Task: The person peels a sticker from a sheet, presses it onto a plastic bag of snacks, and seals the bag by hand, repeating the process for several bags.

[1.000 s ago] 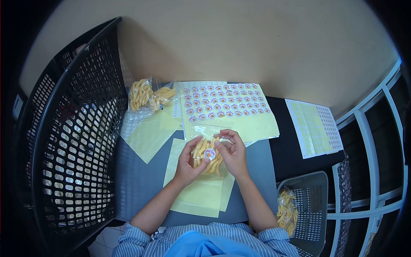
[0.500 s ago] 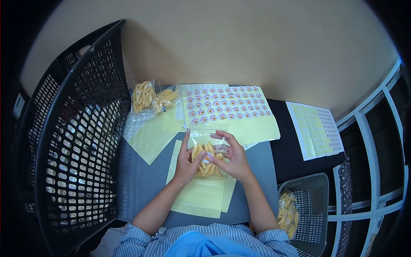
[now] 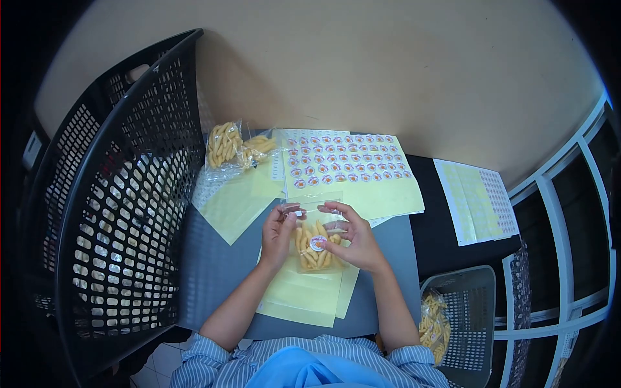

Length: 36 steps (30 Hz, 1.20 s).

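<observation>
Both forearms converging over the surface, the left hand and right hand grip opposite sides of the clear snack bag, right thumb beside its round sticker.

Print on the round sticker of the snack bag: too small to read. Same for the sticker sheet at the table's far edge. Left hand's lower palm side: hidden. Black basket contents: only glimpsed through holes, can't ID. Gray crate: base cut by bottom edge. Table's near edge: partly behind striped shirt, itself cut off.
</observation>
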Each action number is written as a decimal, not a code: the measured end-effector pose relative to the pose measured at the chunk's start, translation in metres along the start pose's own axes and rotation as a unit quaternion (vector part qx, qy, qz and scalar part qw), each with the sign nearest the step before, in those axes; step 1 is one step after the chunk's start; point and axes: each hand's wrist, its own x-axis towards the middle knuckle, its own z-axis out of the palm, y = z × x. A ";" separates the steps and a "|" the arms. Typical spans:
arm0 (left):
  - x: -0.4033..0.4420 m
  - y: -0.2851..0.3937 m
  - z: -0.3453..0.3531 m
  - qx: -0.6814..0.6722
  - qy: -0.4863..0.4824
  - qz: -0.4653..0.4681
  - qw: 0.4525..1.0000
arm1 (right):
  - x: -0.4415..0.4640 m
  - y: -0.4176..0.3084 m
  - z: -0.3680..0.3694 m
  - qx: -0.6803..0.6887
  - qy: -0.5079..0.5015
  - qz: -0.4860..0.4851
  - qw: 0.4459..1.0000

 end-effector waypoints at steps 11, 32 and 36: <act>0.006 0.003 -0.002 -0.011 0.029 0.027 0.999 | -0.002 -0.012 -0.002 -0.040 -0.013 0.008 0.999; 0.014 0.000 -0.016 -0.152 0.169 0.036 0.973 | -0.439 0.217 -0.204 -0.444 0.829 0.174 0.291; 0.017 0.001 -0.020 -0.255 0.182 0.005 0.950 | -0.274 0.059 -0.115 -0.596 0.632 0.327 0.371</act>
